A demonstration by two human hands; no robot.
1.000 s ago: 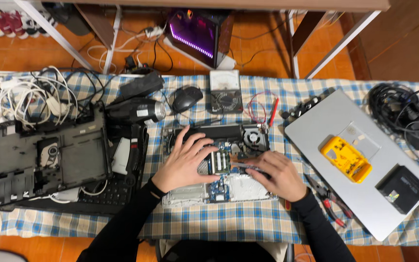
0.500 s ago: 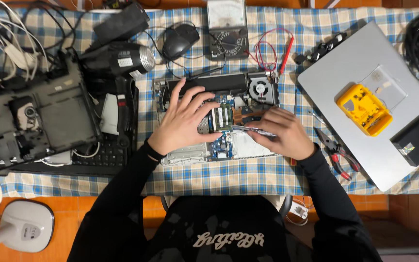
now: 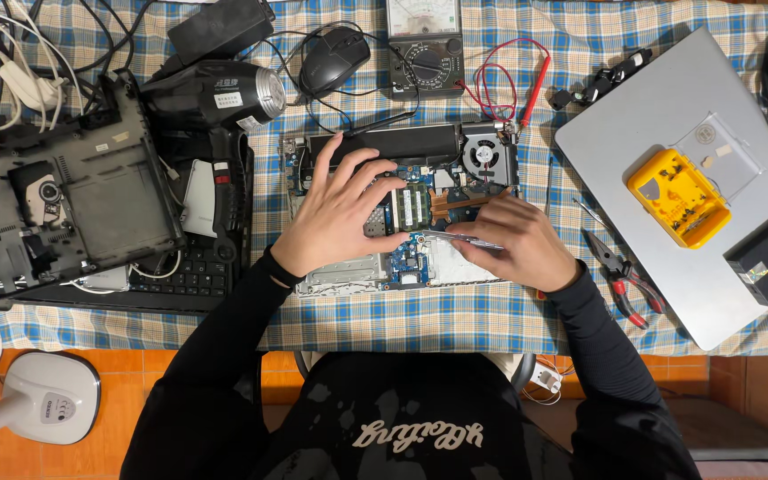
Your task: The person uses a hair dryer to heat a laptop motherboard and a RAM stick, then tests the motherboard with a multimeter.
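Note:
An opened laptop base point(image 3: 341, 277) lies on the checked cloth in front of me, with its circuit board, green memory modules point(image 3: 411, 206), a black battery bar point(image 3: 393, 142) and a round fan point(image 3: 484, 153) exposed. My left hand point(image 3: 344, 209) rests flat on the board's left half, fingers spread and reaching toward the battery bar. My right hand point(image 3: 517, 240) lies on the board's right half, just below the fan. Its fingertips pinch a thin, silvery, flat piece point(image 3: 471, 238) that points left toward the memory modules. I cannot tell what that piece is.
A black heat gun point(image 3: 211, 93), a stripped black laptop shell point(image 3: 55, 196) and a keyboard point(image 3: 180, 276) lie left. A mouse point(image 3: 335, 58) and a multimeter point(image 3: 424, 44) with a red lead point(image 3: 531, 84) sit behind. Red-handled pliers point(image 3: 620, 280), a silver laptop point(image 3: 668, 116) bearing a yellow case point(image 3: 677, 196) lie right.
The view has tilted down toward my body and the table's near edge. Both hands stay on the open laptop board, with the right hand shifted slightly.

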